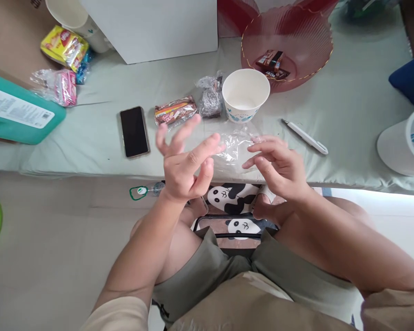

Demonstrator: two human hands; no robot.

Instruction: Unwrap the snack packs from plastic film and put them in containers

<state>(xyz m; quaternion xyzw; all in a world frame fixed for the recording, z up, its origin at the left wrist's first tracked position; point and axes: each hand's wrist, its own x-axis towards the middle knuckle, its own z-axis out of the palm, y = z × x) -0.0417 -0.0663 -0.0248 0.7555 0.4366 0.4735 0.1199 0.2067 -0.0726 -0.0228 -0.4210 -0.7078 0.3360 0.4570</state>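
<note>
Clear plastic bag (236,149) — crumpled, lying on the pale green tablecloth (348,138) near the table's front edge, between the hands and the white paper cup (244,112). Left hand (184,170) raised, fingers spread and bent, thumb curled in near the index finger. Right hand (281,165) facing it, fingers loosely parted, pointing left; tips overlap the bag in view — can't tell if touching. Ribbed reddish bowl (296,30) behind the cup holds dark-wrapped packets (272,64). White tub (393,145) stands at far right, contents cannot be made out.
</note>
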